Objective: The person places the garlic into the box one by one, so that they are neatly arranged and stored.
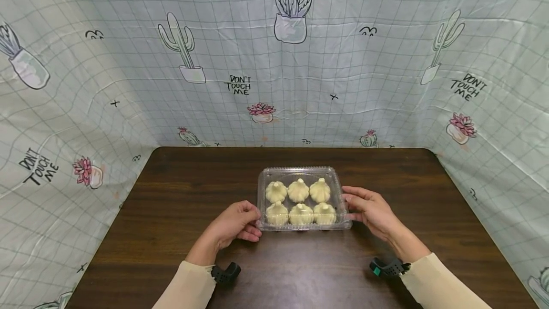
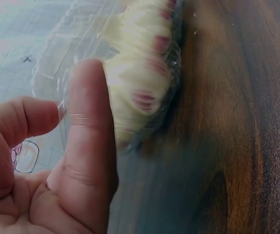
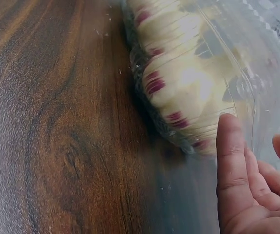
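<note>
A clear plastic clamshell box (image 1: 300, 173) sits on the brown table with its lid over several pale yellow garlic bulbs (image 1: 298, 190). Purple-red streaks mark the sides of these bulbs (image 3: 179, 73) in the right wrist view. At the box's front left corner, my left hand (image 1: 238, 223) pinches the rim, its thumb (image 2: 40, 117) bent against the clear edge. On the opposite side, my right hand (image 1: 371, 211) touches the wall with extended fingers. Its thumb stands apart from the box in the right wrist view. The far fingertips are partly hidden.
The dark wood table (image 1: 193, 180) reaches back to a pale gridded curtain (image 1: 309, 75) printed with cacti, which also hangs along both sides. Dark straps circle the left wrist (image 1: 225, 273) and the right wrist (image 1: 388, 267).
</note>
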A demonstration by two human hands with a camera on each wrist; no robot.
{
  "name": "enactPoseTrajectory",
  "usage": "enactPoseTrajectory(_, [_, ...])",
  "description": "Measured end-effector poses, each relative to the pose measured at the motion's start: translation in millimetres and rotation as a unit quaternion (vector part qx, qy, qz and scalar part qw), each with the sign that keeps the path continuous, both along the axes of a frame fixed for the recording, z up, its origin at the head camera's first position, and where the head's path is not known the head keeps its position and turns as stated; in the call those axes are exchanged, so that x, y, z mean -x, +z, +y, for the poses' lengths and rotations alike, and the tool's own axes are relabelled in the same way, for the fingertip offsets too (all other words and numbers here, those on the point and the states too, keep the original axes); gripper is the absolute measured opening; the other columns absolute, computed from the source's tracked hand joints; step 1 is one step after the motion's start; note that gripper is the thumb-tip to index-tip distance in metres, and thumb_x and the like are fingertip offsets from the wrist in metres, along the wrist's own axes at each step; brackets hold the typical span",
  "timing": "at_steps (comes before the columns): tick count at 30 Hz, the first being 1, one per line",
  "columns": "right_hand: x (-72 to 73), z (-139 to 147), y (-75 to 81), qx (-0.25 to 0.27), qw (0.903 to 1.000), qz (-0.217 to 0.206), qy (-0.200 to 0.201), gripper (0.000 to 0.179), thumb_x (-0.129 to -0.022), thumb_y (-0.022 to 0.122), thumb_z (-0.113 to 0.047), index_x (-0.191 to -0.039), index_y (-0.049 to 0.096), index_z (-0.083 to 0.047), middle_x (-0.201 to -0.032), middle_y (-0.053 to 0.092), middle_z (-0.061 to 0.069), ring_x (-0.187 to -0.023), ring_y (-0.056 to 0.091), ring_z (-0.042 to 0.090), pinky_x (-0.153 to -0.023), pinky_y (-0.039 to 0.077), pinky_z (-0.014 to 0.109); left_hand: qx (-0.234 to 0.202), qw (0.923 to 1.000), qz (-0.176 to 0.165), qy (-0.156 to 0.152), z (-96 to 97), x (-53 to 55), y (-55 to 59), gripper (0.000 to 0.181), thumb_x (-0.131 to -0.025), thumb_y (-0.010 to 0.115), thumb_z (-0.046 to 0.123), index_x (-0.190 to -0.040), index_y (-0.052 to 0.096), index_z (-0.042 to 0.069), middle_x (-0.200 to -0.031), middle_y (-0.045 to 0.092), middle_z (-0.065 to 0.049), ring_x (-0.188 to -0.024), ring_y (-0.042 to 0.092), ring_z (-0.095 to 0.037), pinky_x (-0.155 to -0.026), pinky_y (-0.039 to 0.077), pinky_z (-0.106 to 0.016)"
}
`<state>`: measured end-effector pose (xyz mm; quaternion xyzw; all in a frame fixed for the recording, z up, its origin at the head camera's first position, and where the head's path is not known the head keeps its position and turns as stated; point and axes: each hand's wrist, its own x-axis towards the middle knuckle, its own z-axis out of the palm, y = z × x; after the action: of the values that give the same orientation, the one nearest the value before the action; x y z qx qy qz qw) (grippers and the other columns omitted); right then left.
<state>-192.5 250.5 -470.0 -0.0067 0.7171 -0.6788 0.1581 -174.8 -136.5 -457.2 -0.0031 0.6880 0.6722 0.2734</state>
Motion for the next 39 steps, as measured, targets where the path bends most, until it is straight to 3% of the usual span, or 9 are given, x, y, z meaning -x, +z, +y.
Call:
enactPoseTrajectory(7, [-2.5, 0.9, 0.7, -0.002, 0.9994, -0.015, 0.032, 0.061, -0.112, 0.054, -0.021, -0.162, 0.031, 0.004, -0.125, 0.063, 0.003, -0.099, 0.065, 0.013, -0.083, 0.065, 0.031, -0.023, 0.9993, 0.015, 0.025, 0.1, -0.2, -1.2, 0.019, -0.105, 0.051, 0.002, -0.121, 0.050, -0.008, -0.090, 0.062, -0.012, -0.067, 0.072, -0.013, -0.064, 0.065, -0.026])
enactPoseTrajectory(13, [-5.1, 3.4, 1.4, 0.010, 0.9963, -0.049, 0.069, 0.062, -0.110, 0.056, -0.020, -0.159, 0.031, 0.009, -0.112, 0.062, 0.005, -0.091, 0.065, 0.015, -0.083, 0.067, 0.038, -0.025, 0.9988, 0.028, 0.031, -1.0, 0.5, -6.3, 0.031, -0.098, 0.052, -0.003, -0.128, 0.048, -0.008, -0.085, 0.065, -0.010, -0.072, 0.073, -0.014, -0.069, 0.066, -0.026])
enactPoseTrajectory(17, [-6.9, 6.9, 3.3, 0.025, 0.9913, -0.076, 0.105, 0.050, -0.109, 0.059, -0.019, -0.146, 0.047, 0.012, -0.102, 0.066, 0.005, -0.089, 0.072, 0.015, -0.082, 0.068, 0.041, -0.029, 0.9984, 0.034, 0.036, -1.8, 0.3, -8.1, 0.033, -0.096, 0.053, -0.004, -0.129, 0.047, -0.007, -0.083, 0.066, -0.007, -0.074, 0.072, -0.014, -0.071, 0.066, -0.026])
enactPoseTrajectory(23, [-9.3, 8.5, 5.5, 0.036, 0.9835, -0.101, 0.146, 0.029, -0.109, 0.060, -0.021, -0.121, 0.067, 0.005, -0.105, 0.076, 0.010, -0.089, 0.077, 0.017, -0.082, 0.068, 0.040, -0.032, 0.9979, 0.034, 0.044, -0.7, -0.8, -9.4, 0.029, -0.098, 0.053, -0.003, -0.126, 0.046, -0.006, -0.085, 0.065, -0.008, -0.073, 0.072, -0.014, -0.069, 0.065, -0.024])
enactPoseTrajectory(28, [-10.2, 5.1, 4.7, 0.036, 0.9834, -0.108, 0.142, 0.029, -0.108, 0.059, -0.018, -0.118, 0.068, 0.008, -0.102, 0.078, 0.013, -0.089, 0.079, 0.020, -0.082, 0.067, 0.039, -0.019, 0.9990, 0.021, 0.035, 1.6, -5.0, -8.6, 0.029, -0.099, 0.053, 0.000, -0.127, 0.047, -0.006, -0.090, 0.064, -0.010, -0.072, 0.070, -0.014, -0.067, 0.065, -0.025])
enactPoseTrajectory(32, [-10.8, 3.5, 5.5, 0.037, 0.9846, -0.111, 0.130, 0.027, -0.108, 0.058, -0.016, -0.116, 0.069, 0.007, -0.101, 0.078, 0.013, -0.089, 0.079, 0.020, -0.082, 0.068, 0.039, -0.002, 0.9999, 0.002, 0.013, 1.2, -8.2, -7.3, 0.015, -0.105, 0.053, 0.007, -0.112, 0.056, -0.005, -0.089, 0.062, -0.009, -0.068, 0.067, -0.013, -0.063, 0.065, -0.025])
enactPoseTrajectory(35, [-11.3, 3.1, 6.4, 0.036, 0.9852, -0.110, 0.127, 0.027, -0.108, 0.057, -0.016, -0.116, 0.070, 0.007, -0.100, 0.078, 0.012, -0.089, 0.079, 0.019, -0.081, 0.068, 0.038, 0.005, 0.9999, -0.012, -0.006, 0.4, -9.2, -6.3, 0.020, -0.107, 0.054, 0.013, -0.099, 0.062, -0.004, -0.084, 0.062, -0.006, -0.065, 0.065, -0.010, -0.061, 0.064, -0.023])
enactPoseTrajectory(39, [-11.8, 2.8, 5.9, 0.035, 0.9855, -0.107, 0.127, 0.028, -0.109, 0.056, -0.015, -0.117, 0.070, 0.007, -0.101, 0.079, 0.012, -0.090, 0.079, 0.019, -0.081, 0.068, 0.038, 0.000, 0.9997, -0.018, -0.013, -0.2, -9.1, -5.4, 0.024, -0.106, 0.055, 0.013, -0.101, 0.067, -0.007, -0.080, 0.064, -0.003, -0.064, 0.065, -0.008, -0.060, 0.063, -0.022])
